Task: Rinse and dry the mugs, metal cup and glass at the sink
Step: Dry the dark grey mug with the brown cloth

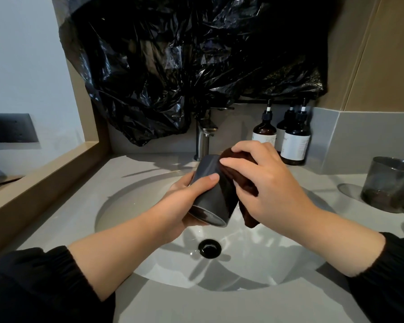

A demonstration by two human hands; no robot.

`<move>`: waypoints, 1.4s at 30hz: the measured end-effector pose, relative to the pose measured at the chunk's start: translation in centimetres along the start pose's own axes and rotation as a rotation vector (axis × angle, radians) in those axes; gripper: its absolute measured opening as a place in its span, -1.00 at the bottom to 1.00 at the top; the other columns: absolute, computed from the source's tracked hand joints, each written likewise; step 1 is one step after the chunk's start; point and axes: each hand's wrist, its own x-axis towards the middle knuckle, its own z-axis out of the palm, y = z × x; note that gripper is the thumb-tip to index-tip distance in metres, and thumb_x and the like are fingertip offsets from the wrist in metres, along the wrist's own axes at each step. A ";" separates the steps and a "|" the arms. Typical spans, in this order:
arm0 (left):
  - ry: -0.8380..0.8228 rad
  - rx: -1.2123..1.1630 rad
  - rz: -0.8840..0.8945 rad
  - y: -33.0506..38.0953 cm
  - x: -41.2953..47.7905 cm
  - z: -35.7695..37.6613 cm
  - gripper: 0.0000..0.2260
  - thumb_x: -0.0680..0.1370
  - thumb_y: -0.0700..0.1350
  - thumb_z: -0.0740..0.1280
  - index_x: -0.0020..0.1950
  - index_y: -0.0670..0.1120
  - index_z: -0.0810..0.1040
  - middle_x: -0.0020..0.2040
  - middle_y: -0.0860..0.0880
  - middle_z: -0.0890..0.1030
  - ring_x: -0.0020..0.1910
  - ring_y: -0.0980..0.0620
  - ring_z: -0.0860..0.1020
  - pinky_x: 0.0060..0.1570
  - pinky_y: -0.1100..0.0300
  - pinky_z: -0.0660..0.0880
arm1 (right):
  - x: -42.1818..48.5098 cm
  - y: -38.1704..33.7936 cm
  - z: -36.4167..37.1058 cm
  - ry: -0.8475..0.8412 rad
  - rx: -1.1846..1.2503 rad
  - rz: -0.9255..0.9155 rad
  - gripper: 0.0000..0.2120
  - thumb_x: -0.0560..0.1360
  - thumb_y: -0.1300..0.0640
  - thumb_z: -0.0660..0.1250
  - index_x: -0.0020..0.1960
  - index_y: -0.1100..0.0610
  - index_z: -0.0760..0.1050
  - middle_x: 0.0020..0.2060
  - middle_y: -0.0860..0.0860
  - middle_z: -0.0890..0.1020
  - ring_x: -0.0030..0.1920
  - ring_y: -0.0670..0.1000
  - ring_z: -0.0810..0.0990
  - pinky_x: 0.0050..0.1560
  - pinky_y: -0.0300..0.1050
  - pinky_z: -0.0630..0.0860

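My left hand (191, 194) grips a dark grey cup (213, 197) over the white sink basin (131, 206). The cup is tilted, its open mouth facing down and toward me. My right hand (264, 180) presses a dark brown cloth (247, 194) against the cup's right side and base; a fold of the cloth hangs below the hand. A smoked glass tumbler (391, 183) stands on a round coaster on the counter at the right. No water runs from the faucet (204, 138).
Three dark pump bottles (289, 138) stand behind the basin at the right. A black plastic bag (196, 61) covers the wall above the faucet. A black drain (209, 248) sits in the basin's bottom. A wooden ledge (37, 183) borders the grey counter at the left.
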 end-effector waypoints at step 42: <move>-0.019 -0.186 -0.154 0.5 -0.6 0.6 -0.51 0.33 0.21 0.35 0.13 -0.06 0.60 -0.11 -0.12 0.68 -0.19 -0.04 0.65 -0.19 0.07 0.55 | -1.3 -1.6 1.4 0.029 0.309 -0.103 -0.89 0.44 0.29 0.30 -0.06 0.25 0.57 -0.01 0.11 0.48 0.00 0.10 0.48 0.07 -0.18 0.41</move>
